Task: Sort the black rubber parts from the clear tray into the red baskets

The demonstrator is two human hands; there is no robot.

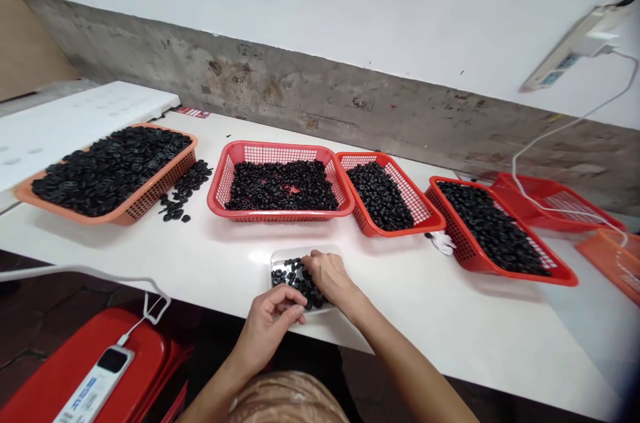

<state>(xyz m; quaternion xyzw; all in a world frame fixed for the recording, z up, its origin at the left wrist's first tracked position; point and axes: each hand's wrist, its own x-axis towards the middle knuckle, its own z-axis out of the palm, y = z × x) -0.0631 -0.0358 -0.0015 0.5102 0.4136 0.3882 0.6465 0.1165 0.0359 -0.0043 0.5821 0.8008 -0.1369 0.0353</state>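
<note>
A small white plastic tray (pixel 305 252) lies near the white table's front edge, holding a heap of small black rubber rings (pixel 295 279). My right hand (pixel 327 273) rests on top of the heap, its fingertips among the rings. My left hand (pixel 273 323) is curled at the tray's near corner, its fingers bunched close to the rings. Whether either hand grips a ring is hidden by the fingers.
Several red plastic mesh baskets (pixel 280 215) full of black rings stand in a row beyond the tray. Loose rings (pixel 183 191) lie beside the orange basket (pixel 160 184). A white cable crosses the right baskets. A power strip (pixel 95 383) sits on a red stool below the table's left.
</note>
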